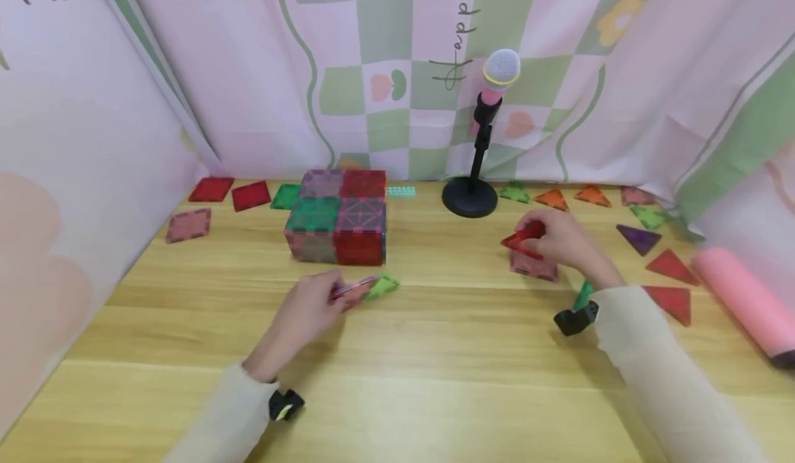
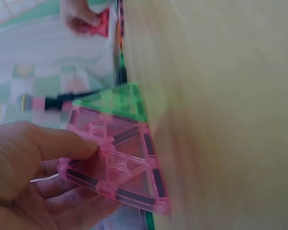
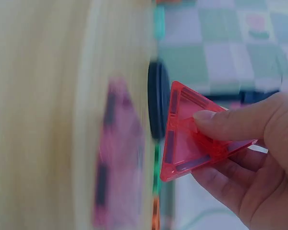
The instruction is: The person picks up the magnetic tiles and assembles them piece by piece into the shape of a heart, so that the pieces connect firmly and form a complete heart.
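Observation:
My left hand (image 1: 306, 313) pinches a pink see-through square magnetic tile (image 2: 129, 165) between thumb and fingers. A light green triangle tile (image 2: 116, 99) adjoins the far edge of that pink square. Over on the right, my right hand (image 1: 559, 239) pinches a red triangle magnetic tile (image 3: 187, 129), thumb on its face. Below the red triangle, another pink square tile (image 1: 534, 267) lies on the wooden table (image 1: 428, 373). Just beyond my left hand stands a box built of tiles (image 1: 360, 248), with red, green and purplish squares.
Several loose tiles lie left of the box, including a pink one (image 1: 188, 225). Behind my right hand is a microphone stand (image 1: 470, 197). Orange triangles (image 1: 551, 199), a purple triangle (image 1: 638, 239) and red triangles (image 1: 673, 267) lie rightward, near a pink cylinder (image 1: 745, 304). Curtains hang behind.

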`<state>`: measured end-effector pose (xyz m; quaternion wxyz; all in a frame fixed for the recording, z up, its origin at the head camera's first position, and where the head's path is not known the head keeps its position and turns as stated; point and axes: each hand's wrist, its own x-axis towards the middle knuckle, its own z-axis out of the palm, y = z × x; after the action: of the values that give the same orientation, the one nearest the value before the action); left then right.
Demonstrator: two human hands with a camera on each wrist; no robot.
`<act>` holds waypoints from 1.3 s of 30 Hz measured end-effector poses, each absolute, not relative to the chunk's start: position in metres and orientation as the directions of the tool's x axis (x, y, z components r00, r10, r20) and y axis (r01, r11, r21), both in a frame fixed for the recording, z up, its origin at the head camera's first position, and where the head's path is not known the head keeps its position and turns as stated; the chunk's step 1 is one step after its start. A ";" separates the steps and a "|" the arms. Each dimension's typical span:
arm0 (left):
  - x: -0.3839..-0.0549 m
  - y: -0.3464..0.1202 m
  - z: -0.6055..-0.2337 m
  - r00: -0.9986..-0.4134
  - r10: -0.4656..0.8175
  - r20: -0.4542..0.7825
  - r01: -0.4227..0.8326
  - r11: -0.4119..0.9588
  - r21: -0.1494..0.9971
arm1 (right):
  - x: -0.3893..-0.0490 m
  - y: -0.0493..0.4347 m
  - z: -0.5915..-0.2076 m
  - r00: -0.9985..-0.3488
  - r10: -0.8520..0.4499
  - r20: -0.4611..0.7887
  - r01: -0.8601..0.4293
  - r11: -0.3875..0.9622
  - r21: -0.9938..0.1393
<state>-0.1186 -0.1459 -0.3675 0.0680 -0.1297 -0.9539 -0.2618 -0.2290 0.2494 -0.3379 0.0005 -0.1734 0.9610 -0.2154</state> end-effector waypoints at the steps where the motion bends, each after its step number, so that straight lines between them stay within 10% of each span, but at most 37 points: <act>1: -0.116 -0.154 -0.368 -0.961 0.198 0.192 0.269 0.830 0.488 | -0.226 0.243 -0.339 -0.937 -0.340 0.076 -0.339 0.843 -0.418; 39: -0.128 -0.332 -0.378 -0.912 -0.202 0.358 -0.001 0.872 0.490 | -0.206 0.117 -0.364 -0.847 -0.509 0.153 -0.507 0.686 -0.523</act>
<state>-0.1277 -0.3322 -0.3782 0.2032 0.0535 -0.9458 -0.2477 -0.2060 0.1175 -0.3639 0.0021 -0.2765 0.9180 -0.2841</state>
